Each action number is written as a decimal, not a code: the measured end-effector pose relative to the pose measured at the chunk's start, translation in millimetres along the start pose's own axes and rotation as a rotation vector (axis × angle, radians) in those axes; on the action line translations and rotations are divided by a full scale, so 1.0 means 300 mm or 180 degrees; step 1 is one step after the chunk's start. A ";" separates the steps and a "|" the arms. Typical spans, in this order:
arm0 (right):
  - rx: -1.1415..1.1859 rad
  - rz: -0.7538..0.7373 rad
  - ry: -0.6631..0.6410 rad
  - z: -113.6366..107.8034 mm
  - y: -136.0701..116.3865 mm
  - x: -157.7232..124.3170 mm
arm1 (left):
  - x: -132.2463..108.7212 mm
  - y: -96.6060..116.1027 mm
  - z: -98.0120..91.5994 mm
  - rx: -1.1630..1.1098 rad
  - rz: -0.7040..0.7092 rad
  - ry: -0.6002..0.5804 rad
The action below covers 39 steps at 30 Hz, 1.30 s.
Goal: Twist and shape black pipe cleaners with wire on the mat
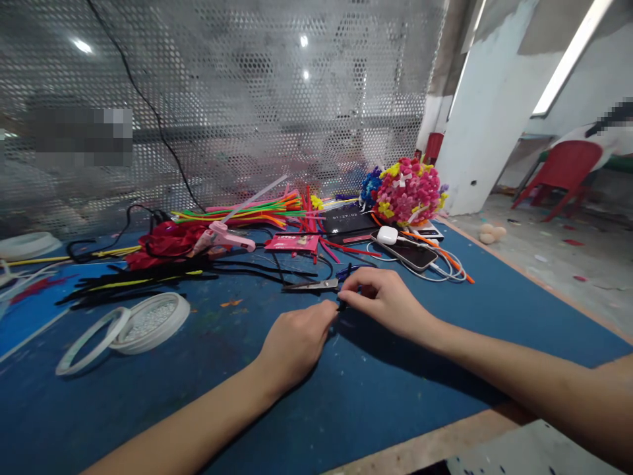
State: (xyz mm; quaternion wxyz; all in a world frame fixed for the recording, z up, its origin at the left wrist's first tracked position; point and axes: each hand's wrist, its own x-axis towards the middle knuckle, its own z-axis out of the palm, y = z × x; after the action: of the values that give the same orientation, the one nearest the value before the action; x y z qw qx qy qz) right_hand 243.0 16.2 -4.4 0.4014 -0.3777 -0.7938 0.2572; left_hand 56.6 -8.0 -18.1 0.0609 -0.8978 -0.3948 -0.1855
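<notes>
My left hand (299, 340) and my right hand (383, 300) meet over the blue table, fingertips pinched together. Between them is a short dark piece that looks like a black pipe cleaner (342, 306), mostly hidden by the fingers. Just behind my hands lie scissors (314, 285) with dark blue handles, partly covered by my right hand. To the left, a pile of black pipe cleaners (148, 280) with a few yellow ones spreads across the table.
A round white container of small beads (151, 323) has a ring-shaped lid (93, 340) leaning on it. Farther back are a pink glue gun (225, 237), coloured pipe cleaners (257, 210), a phone (408, 252) with white cable, and a pink flower ball (410, 191). Behind stands a perforated metal screen (277, 99).
</notes>
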 end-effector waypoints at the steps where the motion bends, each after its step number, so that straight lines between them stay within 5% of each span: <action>1: -0.0137 -0.0224 -0.0055 -0.003 -0.005 -0.003 | 0.001 -0.002 -0.001 -0.0018 -0.0052 0.0023; 7: -0.0621 -0.1075 -0.0503 -0.007 0.005 -0.014 | -0.002 -0.012 -0.008 -0.0078 -0.0011 0.0231; 16: -0.0450 -0.1361 -0.0173 0.003 0.045 -0.016 | 0.001 -0.015 -0.010 0.0030 0.0066 0.0351; 30: 0.1016 0.0523 0.0499 0.031 0.017 -0.016 | 0.002 -0.012 -0.002 -0.0002 0.0149 0.0379; 39: -0.0452 -0.0803 -0.0099 -0.005 -0.002 -0.018 | -0.001 -0.022 0.003 0.0047 0.0202 0.0485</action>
State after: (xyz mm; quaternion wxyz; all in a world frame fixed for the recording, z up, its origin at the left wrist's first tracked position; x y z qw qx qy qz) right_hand 246.1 11.7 -5.6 0.3904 -0.2984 -0.8573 0.1537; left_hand 52.0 -3.5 -19.4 0.1032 -0.8927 -0.3616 -0.2485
